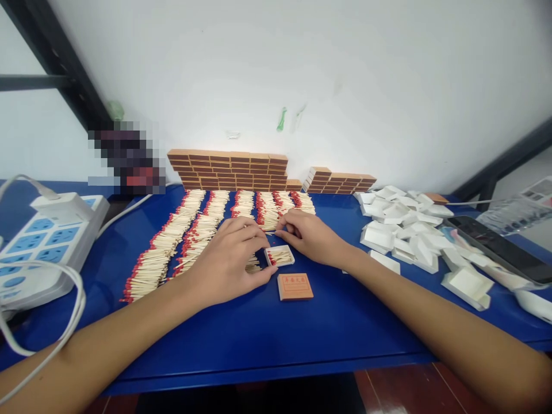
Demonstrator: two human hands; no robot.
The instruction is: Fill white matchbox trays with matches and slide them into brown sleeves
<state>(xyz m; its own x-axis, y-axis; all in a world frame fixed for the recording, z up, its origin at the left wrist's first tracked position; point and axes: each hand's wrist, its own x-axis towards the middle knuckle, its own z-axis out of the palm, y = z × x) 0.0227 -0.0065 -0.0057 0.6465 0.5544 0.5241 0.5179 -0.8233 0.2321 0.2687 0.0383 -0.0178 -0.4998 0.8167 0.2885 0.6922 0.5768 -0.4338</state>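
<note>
A small white matchbox tray (290,263) with several red-headed matches lying in it sits on the blue table. My left hand (230,259) curves around its left end, thumb at the near corner and fingers at the far one. Just beyond the tray, my right hand (308,234) has its fingers bent together at the near ends of the match rows; whatever is between the fingertips is too small to make out. Closer to me lies an orange matchbox (295,286) with red print. Rows of loose matches (150,270) spread behind and left of my left hand.
Stacked matchboxes (228,171) stand against the wall, with a lower stack (340,181) to their right. Many white empty trays (401,221) are heaped at right, near a phone (500,247). A power strip (56,241) and white cable (80,299) occupy the left side.
</note>
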